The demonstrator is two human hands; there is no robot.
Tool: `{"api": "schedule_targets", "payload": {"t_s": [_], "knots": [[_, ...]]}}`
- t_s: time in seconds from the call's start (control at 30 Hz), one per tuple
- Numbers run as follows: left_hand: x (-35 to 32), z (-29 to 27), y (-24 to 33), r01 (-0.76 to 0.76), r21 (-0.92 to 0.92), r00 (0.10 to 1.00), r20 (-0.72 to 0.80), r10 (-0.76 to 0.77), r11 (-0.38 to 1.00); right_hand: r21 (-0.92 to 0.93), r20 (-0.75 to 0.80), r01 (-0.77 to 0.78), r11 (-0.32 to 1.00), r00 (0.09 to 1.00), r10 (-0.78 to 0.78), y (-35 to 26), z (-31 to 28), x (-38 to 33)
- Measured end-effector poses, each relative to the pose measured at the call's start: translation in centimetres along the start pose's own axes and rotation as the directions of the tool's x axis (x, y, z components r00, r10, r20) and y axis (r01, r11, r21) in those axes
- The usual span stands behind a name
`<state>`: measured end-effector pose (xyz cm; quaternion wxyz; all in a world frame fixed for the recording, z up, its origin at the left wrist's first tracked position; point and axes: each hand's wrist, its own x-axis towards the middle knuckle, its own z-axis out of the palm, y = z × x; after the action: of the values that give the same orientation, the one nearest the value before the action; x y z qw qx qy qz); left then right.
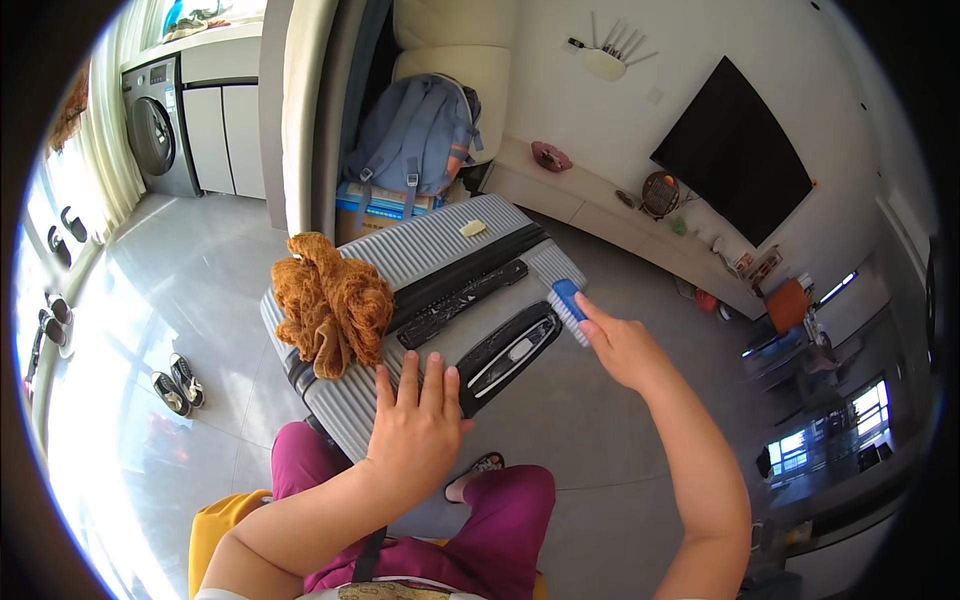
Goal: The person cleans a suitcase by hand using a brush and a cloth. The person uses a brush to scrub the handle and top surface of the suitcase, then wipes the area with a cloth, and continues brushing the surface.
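A grey ribbed suitcase (347, 427) lies on its side in front of my knees, its black handle (512, 350) and a long black strip facing up. My left hand (415, 410) rests flat on the near side of the case, fingers spread, holding nothing. In my right hand (620, 345) is a scrubbing brush (568, 305) with a blue back and pale bristles, held at the right end of the case. A crumpled brown cloth (330, 300) sits on the left part of the suitcase. Toward the far edge lies a small pale yellow block (473, 228).
Behind the case, a blue-grey backpack (415, 135) leans on a cream seat above boxes. A low cabinet (590, 200) runs along the right wall under a television (735, 150). Black shoes (178, 385) stand on the tiled floor at left, and a washing machine (160, 130) is farther back.
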<state>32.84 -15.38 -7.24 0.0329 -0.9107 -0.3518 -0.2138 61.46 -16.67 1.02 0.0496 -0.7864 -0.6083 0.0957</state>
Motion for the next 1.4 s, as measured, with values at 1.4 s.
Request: {"api": "schedule_targets", "payload": {"t_s": [1.4], "knots": [[-0.6,0.2,-0.5,-0.013,-0.048,1.000,-0.013,0.012,0.999,-0.576,-0.258,0.198,0.793,0.876,-0.406,2.7,4.6,-0.8]]}}
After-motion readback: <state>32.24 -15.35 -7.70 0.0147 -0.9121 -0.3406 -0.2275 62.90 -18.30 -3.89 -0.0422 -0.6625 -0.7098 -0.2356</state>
